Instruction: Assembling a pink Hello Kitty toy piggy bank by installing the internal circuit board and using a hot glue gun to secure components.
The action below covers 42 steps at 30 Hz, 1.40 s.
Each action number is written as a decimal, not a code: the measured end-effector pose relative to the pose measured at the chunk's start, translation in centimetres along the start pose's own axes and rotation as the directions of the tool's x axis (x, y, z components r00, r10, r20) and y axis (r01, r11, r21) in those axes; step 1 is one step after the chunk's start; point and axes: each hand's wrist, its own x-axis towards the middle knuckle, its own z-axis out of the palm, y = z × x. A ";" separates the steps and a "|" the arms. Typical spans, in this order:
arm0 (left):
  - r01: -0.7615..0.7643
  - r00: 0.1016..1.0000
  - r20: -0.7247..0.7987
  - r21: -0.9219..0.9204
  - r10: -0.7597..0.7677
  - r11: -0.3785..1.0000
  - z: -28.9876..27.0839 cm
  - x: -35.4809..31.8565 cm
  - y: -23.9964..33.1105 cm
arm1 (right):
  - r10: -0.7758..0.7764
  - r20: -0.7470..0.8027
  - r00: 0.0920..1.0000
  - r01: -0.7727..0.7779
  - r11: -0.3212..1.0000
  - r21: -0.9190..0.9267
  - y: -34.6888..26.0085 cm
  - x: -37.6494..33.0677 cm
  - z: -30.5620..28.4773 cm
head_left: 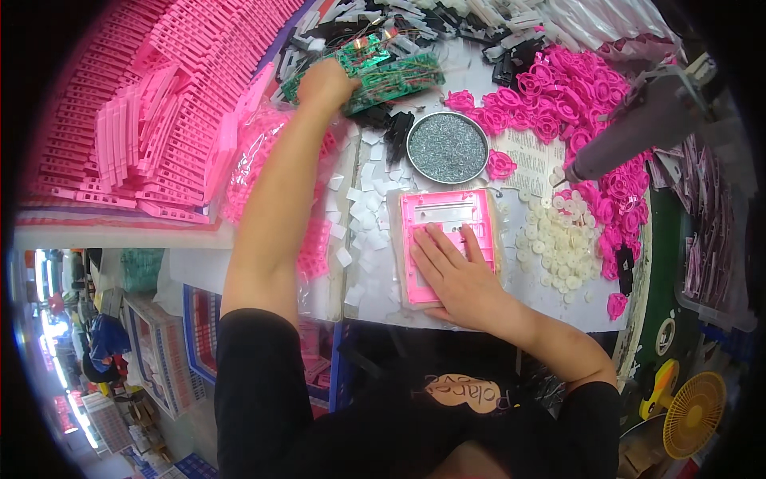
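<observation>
A pink plastic housing (410, 219) lies open side up on a padded block near the table's front edge. On it rests my right hand (459, 275), flat with the fingers spread across the frame; a pale plate with a slot shows in its upper part. My left hand (323, 84) reaches far to the back left, into a pile of green circuit boards with thin wires. Its fingers are curled at the left end of a green circuit board (399, 82); the fingertips are hidden.
A round dish of small metal screws (448, 147) stands behind the housing. White square pads (367, 211) lie left, white plastic discs (562, 243) right, beside heaped magenta rings (550, 96). Pink housings (152, 120) are stacked left. A grey powered tool (630, 132) juts in from the right.
</observation>
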 end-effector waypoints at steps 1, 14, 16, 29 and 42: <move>0.008 0.996 -0.085 0.073 -0.002 0.997 0.1 -0.5 0.6 | -0.003 -0.003 1.000 0.003 1.000 0.000 0.0 0.0 -0.1; 0.354 0.858 0.369 -0.929 0.359 0.108 -5.8 -14.9 0.7 | 0.013 -0.762 0.647 0.135 0.982 0.132 2.3 5.1 -6.5; 0.466 0.782 0.413 -0.885 0.467 0.002 -6.1 -19.3 1.7 | -0.056 -0.812 0.581 0.185 0.981 0.065 3.1 6.2 -7.8; -0.231 0.742 0.318 -0.704 0.590 0.671 -10.8 -25.4 1.5 | -0.310 -0.411 0.857 0.434 0.866 0.251 2.8 8.4 -13.0; 0.486 0.866 0.380 -0.796 0.326 -0.362 -4.1 -27.6 0.5 | 0.236 -0.657 0.716 0.292 0.754 0.589 3.2 2.9 -6.0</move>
